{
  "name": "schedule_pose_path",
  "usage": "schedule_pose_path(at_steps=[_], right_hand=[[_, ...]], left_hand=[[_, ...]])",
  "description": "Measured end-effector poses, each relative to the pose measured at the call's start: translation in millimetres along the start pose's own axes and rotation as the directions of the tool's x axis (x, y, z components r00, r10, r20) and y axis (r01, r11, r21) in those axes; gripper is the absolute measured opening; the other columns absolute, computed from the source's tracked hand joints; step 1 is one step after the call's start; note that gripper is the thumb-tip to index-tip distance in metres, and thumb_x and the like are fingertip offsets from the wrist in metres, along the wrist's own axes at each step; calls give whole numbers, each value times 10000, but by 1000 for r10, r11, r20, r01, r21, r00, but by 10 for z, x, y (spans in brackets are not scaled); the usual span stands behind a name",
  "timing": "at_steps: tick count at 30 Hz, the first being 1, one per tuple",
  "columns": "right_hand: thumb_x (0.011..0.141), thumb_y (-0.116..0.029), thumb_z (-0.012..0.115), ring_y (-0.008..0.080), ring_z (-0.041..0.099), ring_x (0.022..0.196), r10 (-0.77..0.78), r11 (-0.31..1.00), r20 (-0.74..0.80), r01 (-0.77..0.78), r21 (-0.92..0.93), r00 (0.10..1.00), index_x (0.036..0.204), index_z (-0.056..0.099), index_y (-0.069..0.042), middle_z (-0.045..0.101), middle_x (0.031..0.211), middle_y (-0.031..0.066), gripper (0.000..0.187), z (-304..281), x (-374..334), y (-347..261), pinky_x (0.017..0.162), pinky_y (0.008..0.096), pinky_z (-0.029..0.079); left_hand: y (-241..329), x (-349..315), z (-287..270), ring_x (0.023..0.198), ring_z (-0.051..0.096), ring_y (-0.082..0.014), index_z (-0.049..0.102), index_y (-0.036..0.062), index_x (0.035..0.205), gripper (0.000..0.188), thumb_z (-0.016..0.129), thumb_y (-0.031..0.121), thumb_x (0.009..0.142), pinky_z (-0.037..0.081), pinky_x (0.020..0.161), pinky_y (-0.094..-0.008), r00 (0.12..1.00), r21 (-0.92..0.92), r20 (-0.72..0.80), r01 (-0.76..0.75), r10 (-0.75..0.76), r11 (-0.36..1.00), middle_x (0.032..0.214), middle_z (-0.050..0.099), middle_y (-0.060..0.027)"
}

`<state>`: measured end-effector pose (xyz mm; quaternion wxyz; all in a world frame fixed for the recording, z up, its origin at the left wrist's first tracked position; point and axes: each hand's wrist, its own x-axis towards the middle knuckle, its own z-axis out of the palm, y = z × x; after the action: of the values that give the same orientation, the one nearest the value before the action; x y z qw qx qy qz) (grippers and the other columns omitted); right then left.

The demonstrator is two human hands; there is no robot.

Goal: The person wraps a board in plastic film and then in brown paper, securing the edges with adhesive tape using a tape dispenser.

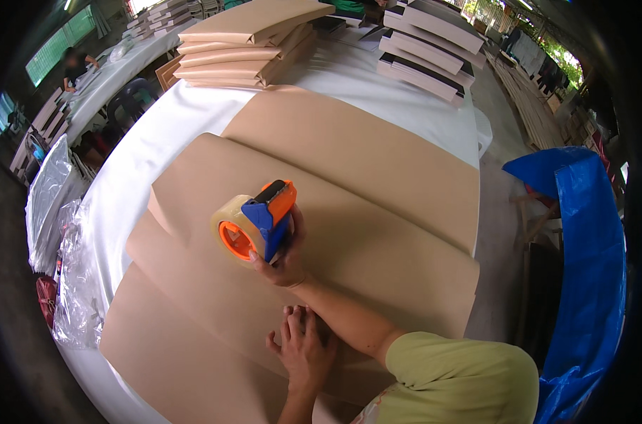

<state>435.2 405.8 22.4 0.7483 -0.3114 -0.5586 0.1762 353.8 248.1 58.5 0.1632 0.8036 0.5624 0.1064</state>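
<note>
My right hand (287,258) is closed round a tape dispenser (268,215) with a blue and orange body. A wide roll of clear tape (230,212) on an orange hub sits in it. The dispenser is held above a large sheet of brown kraft paper (377,240), which is folded over in the middle of the table. Nearer to me, my left hand (307,351) lies on the paper with its fingers apart, just below the right wrist.
Brown-wrapped flat packages (246,32) are stacked at the far side of the white-covered table (144,152). Dark-topped flat boxes (434,42) stand far right. Clear plastic wrap (77,283) hangs along the left edge, and a blue tarp (582,283) is at right. Another person (75,68) works far left.
</note>
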Motion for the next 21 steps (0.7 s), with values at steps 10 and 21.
schedule_pose_path(at_steps=[10,21], right_hand=[[720,-24,616,269,325,1217,-4,998,-67,-1,-61,998,1375,-40,-57,252,1317,189,927,-1,-54,59,1009,414,291],[642,-142,728,345,512,902,-248,960,65,255,-117,966,1370,227,-146,422,1130,218,884,48,-116,125,720,389,467]], left_hand=[[-339,387,-672,1134,475,-284,474,73,1225,549,662,270,748,341,893,-418,993,-240,73,104,-89,965,1185,506,-124],[-30,1175,-1678,1030,562,-290,629,17,1047,252,559,158,850,421,876,-351,958,-272,-225,-239,180,932,911,646,-195]])
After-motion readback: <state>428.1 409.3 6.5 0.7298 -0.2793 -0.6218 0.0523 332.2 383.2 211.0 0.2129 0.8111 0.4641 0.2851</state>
